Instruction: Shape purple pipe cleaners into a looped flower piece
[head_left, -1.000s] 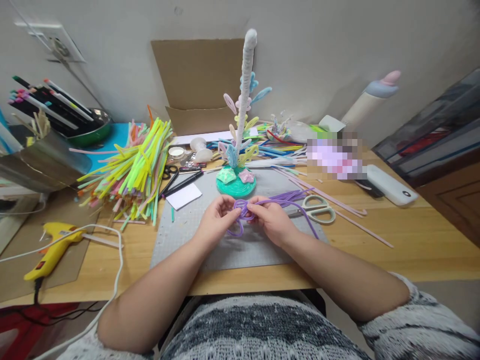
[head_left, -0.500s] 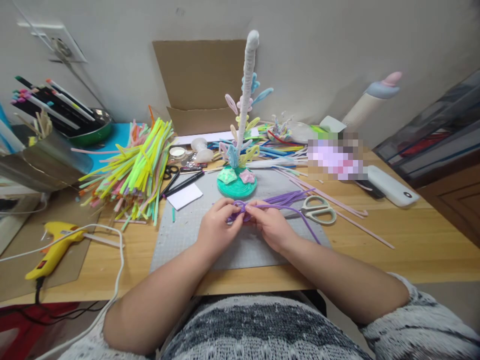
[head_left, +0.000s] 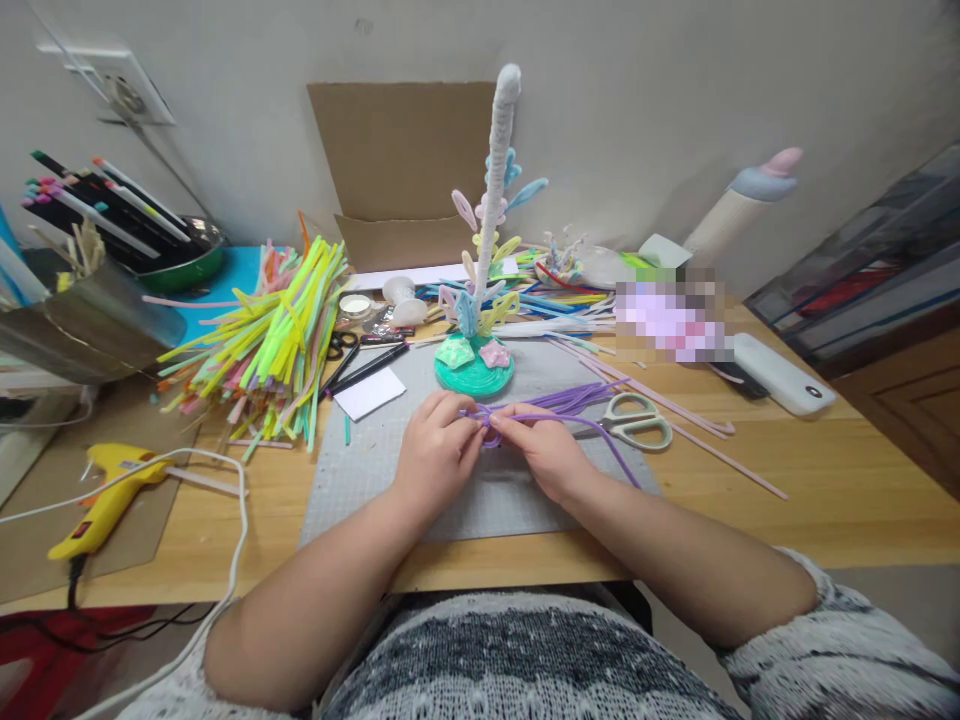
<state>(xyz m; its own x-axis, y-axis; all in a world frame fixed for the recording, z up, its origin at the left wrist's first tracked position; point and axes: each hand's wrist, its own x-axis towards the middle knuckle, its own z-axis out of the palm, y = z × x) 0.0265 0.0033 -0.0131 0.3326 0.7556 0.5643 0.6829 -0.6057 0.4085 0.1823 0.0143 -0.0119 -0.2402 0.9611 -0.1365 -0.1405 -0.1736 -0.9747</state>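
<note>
Grey mat (head_left: 495, 508) below; purple loops (head_left: 486, 421) between hands (head_left: 437, 448) (head_left: 550, 450), apparently pinched.

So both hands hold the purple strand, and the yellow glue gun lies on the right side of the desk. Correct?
Wrong side: the head view shows the yellow glue gun lying on the left. The left hand and right hand do hold the purple strand.

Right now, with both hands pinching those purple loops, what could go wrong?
The purple loops might slip from the left hand or right hand and lose their shape.
The long strand running past the scissors could snag.
The tall white stem stands just beyond the hands, so a bump might tip it.
</note>
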